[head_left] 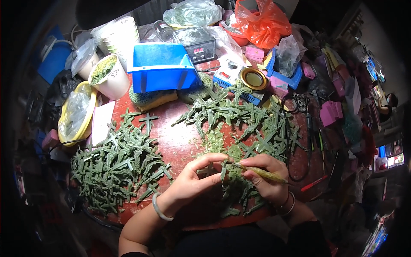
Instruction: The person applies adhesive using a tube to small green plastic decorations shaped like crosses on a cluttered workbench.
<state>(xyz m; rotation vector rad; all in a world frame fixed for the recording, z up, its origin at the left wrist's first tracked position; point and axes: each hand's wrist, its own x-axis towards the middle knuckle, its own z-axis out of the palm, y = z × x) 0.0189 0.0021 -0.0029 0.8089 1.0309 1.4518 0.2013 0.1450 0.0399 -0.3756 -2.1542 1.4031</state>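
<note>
Cross (223, 169), green and thin, is pinched between the thumb and forefinger of the left hand (195, 173), above the near part of the table (165, 132). The right hand (267, 184) grips a slim yellowish tool (270, 174), its tip close to the cross; whether it touches, I cannot tell. Both hands are nearly together at the fingertips.

The table is red and glossy, with bright glare left of centre and pale green scraps (214, 141) scattered about the middle. A dense pile (115, 167) of similar green crosses lies at left, and a looser heap (244, 109) curves across the back and right. More lie beneath the hands.

Along the back stand a white tub (113, 81) with green bits in it, a blue bin (160, 79) and a dark box (199, 47) with a lit red display. A red bag (263, 28) is bunched behind them. A yellow basin (64, 130) leans at the left edge, holding clear plastic. A black cable (288, 165) loops down on the right.

Beyond, the room is dim and cluttered; far right, another person (386, 110) shows small, near bright panes (394, 159).
</note>
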